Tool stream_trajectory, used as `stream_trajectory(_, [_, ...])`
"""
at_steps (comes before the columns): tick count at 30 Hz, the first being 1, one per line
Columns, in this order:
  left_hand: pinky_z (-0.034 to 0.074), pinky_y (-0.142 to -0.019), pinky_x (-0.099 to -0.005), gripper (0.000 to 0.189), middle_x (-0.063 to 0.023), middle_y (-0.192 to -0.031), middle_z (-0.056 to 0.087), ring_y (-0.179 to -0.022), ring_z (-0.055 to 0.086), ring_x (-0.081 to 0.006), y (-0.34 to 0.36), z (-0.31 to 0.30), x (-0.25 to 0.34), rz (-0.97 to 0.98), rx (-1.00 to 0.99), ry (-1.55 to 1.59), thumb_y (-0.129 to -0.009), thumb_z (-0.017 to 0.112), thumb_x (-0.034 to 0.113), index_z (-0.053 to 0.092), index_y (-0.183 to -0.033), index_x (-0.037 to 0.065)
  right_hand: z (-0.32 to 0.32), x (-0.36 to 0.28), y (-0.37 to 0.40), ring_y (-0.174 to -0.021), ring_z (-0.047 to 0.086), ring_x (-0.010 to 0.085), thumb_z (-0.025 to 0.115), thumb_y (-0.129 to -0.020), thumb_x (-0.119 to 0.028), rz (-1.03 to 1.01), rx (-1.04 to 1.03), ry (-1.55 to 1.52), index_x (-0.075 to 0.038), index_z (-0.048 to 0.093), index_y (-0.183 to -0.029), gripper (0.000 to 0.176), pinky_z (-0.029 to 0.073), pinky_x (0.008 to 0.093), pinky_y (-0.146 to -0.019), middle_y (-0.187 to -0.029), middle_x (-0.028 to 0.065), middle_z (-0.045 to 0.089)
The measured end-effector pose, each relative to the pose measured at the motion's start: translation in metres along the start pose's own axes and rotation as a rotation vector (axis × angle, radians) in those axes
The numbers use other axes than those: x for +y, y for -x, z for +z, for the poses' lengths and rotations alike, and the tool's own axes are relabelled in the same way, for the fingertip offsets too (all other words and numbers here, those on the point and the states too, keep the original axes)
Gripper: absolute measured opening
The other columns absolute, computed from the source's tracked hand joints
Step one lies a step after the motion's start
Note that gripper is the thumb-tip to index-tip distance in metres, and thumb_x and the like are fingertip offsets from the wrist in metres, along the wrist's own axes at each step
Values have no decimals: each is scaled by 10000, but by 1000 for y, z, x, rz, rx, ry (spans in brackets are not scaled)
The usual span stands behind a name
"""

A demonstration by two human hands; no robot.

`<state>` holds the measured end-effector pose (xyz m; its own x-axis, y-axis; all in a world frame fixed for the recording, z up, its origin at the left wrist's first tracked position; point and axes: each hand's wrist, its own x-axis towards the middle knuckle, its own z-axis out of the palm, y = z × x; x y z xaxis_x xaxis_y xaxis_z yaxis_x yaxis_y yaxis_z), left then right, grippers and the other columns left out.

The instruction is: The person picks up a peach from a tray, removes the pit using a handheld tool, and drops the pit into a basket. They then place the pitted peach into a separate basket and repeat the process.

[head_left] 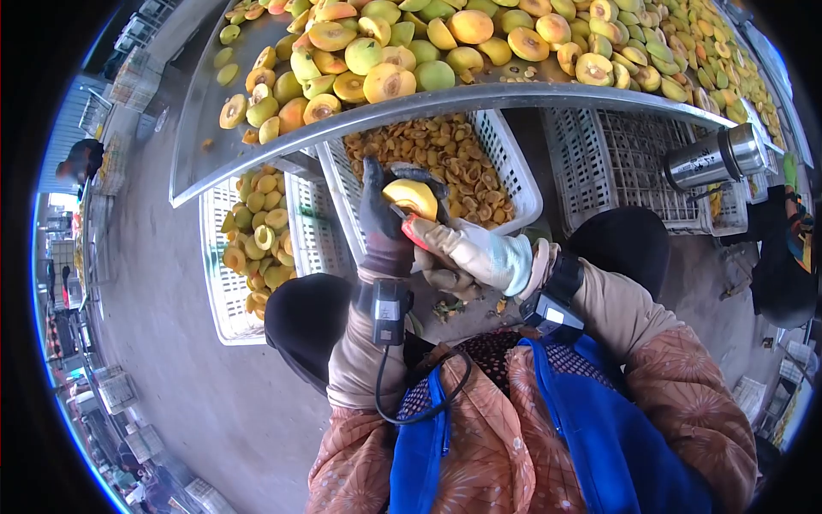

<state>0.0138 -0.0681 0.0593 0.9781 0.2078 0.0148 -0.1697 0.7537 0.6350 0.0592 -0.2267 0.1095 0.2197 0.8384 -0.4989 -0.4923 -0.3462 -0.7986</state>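
Note:
My left hand, in a dark glove, is wrapped round a yellow peach half, its cut face turned toward my right hand. In a pale, stained glove, my right hand is closed on a small red-handled knife. The knife's short metal tip touches the lower left edge of the peach half. Both hands meet in front of a white crate holding many small brown-orange pieces of fruit. Part of the knife's handle is hidden inside my right glove.
Above the hands, a metal table carries a heap of halved peaches. Another white crate at the left holds more halves. A steel thermos lies near the table's right end, above an open-mesh crate. A person shows at the far right.

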Motion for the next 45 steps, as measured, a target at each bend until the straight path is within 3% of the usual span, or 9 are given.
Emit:
stream_trajectory(7, [537, -795, -359, 549, -114, -957, 648, -825, 640, -212, -14, 2, 25, 196, 471, 10, -982, 379, 495, 590, -1042, -8, -10, -6, 5, -361, 286, 102, 386, -893, -672, -45, -417, -531, -135, 536, -802, 565, 211, 256, -346, -523, -9, 419])
stream_trajectory(12, [481, -849, -391, 414, -146, -1100, 635, -988, 611, -284, -2, -18, 116, 896, 1352, -2286, -902, 589, 361, 592, -1168, 44, -20, 2, 2, -411, 332, 96, 400, -885, -684, -109, 168, -437, -89, 521, -789, 615, 296, 252, -404, -527, -8, 401])
stream_trajectory(22, [485, -816, -431, 573, -194, -958, 666, -917, 632, -356, -126, -11, 146, -216, 439, -2339, -699, 774, 443, 622, -1038, 7, -13, -1, 5, -402, 421, 100, 469, -926, -561, -176, 191, -217, -52, 549, -817, 528, 373, 253, -386, -569, 17, 510])
stream_trajectory(28, [531, -683, -335, 472, -133, -875, 662, -806, 668, -238, -101, -22, 135, 504, 526, -1735, -729, 799, 242, 584, -1041, -41, -13, 3, -2, -623, 564, 95, 542, -899, -545, -285, 292, -83, -13, 594, -968, 539, 469, 240, -509, -766, 24, 610])
stream_trajectory(32, [473, -614, -269, 327, -89, -914, 628, -767, 605, -177, -40, 6, 90, 212, 331, -361, -885, 630, 219, 538, -1069, -35, -8, 5, 2, -724, 477, 63, 591, -887, -517, -561, 409, 130, 21, 591, -1019, 555, 420, 233, -651, -783, 11, 559])
stream_trajectory(35, [484, -646, -296, 348, -124, -939, 631, -803, 617, -215, -12, 29, 53, -39, 377, -51, -905, 557, 296, 547, -1074, -8, -6, 1, 4, -704, 426, 74, 586, -889, -522, -569, 413, 133, 34, 586, -1013, 570, 396, 244, -618, -740, -5, 513])
stream_trajectory(39, [516, -799, -357, 407, -144, -1056, 621, -920, 621, -254, 5, 42, 25, 667, 230, -1648, -934, 485, 345, 545, -1117, -13, -3, 2, 3, -664, 407, 87, 557, -899, -535, -479, 422, 227, 27, 586, -998, 572, 383, 274, -581, -685, -2, 481])
stream_trajectory(42, [506, -837, -338, 390, -135, -1091, 610, -972, 611, -230, 1, 49, 22, 150, 105, -112, -957, 465, 301, 535, -1163, -23, -1, 1, 1, -646, 400, 92, 537, -907, -542, -497, 434, 277, 20, 586, -995, 572, 380, 280, -568, -671, 8, 477])
stream_trajectory(45, [493, -866, -328, 347, -123, -1093, 610, -1000, 600, -205, 0, 47, 20, 346, 207, -1002, -970, 465, 233, 525, -1193, -27, 1, -8, 4, -768, 557, 132, 523, -944, -450, -428, 423, 298, 21, 597, -1051, 489, 461, 305, -708, -824, 83, 628])
